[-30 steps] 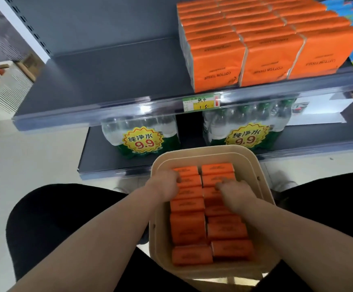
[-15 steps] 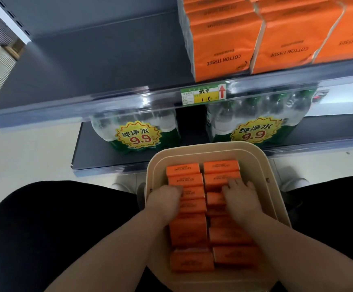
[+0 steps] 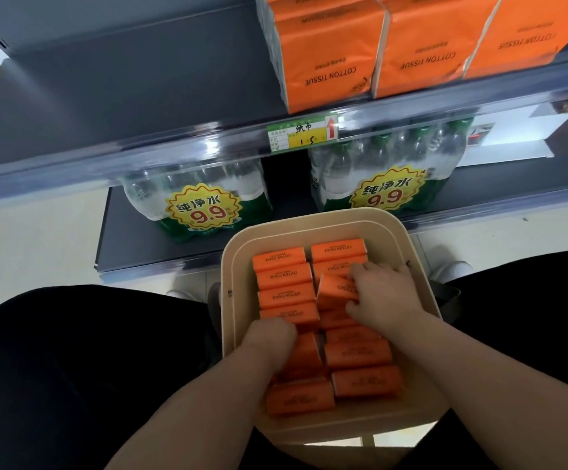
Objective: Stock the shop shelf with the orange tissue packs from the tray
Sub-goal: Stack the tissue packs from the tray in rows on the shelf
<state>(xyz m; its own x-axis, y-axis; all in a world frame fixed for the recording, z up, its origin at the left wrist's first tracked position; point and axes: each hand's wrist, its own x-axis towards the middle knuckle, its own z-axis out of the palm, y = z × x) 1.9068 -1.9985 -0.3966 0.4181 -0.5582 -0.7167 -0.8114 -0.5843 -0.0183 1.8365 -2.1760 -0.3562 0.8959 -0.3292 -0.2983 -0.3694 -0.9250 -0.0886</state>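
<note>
A beige tray (image 3: pixel 421 266) sits between my knees, filled with two columns of small orange tissue packs (image 3: pixel 284 276). My right hand (image 3: pixel 386 293) grips one pack (image 3: pixel 335 288) from the right column and has it tilted up out of its row. My left hand (image 3: pixel 270 337) is curled down over a pack (image 3: pixel 304 354) in the left column, its fingers hidden from me. On the grey shelf (image 3: pixel 123 72) above, large orange tissue packs (image 3: pixel 330 59) stand in rows on the right half.
The shelf's left half is bare. A price label (image 3: pixel 301 134) is clipped on its front rail. Below it, two shrink-wrapped bundles of water bottles (image 3: pixel 201 201) stand on a lower shelf. My dark-clothed knees flank the tray.
The camera has dropped closer to the tray. My left hand has slid back toward me along the left column. My right hand has closed on a pack and tipped it up.
</note>
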